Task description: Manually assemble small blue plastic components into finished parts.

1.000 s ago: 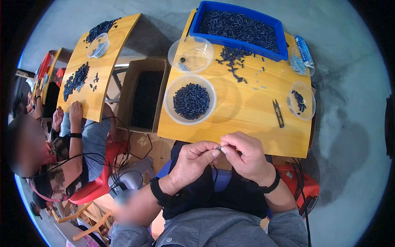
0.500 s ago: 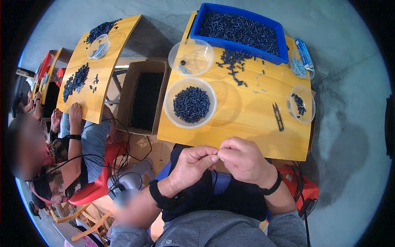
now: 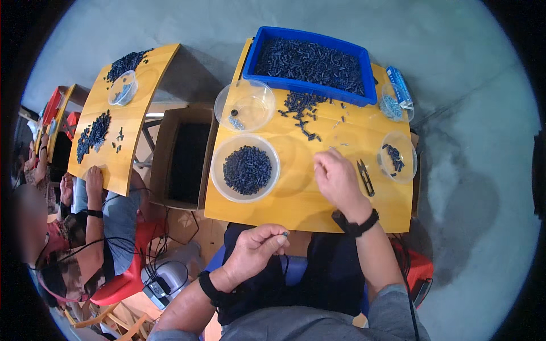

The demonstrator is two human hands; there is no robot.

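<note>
Blue plastic tray (image 3: 310,90) and translucent round bowl (image 3: 275,167) both hold heaps of short dark tubes (image 3: 310,65), suggesting plenty done and plenty left. The left hand (image 3: 253,250) pinches a small dark piece (image 3: 285,233) off the desk's (image 3: 307,199) near edge; the right hand's (image 3: 338,179) fingers curl near loose silvery pins (image 3: 344,144), whether gripping anything I cannot tell. Lettering on the blue-and-white box (image 3: 400,87) is too small to read.

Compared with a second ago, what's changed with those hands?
The right hand has parted from the left hand, reaching forward over the table. The left still pinches a small dark piece. The scissors and blue tray stayed where they were.
</note>
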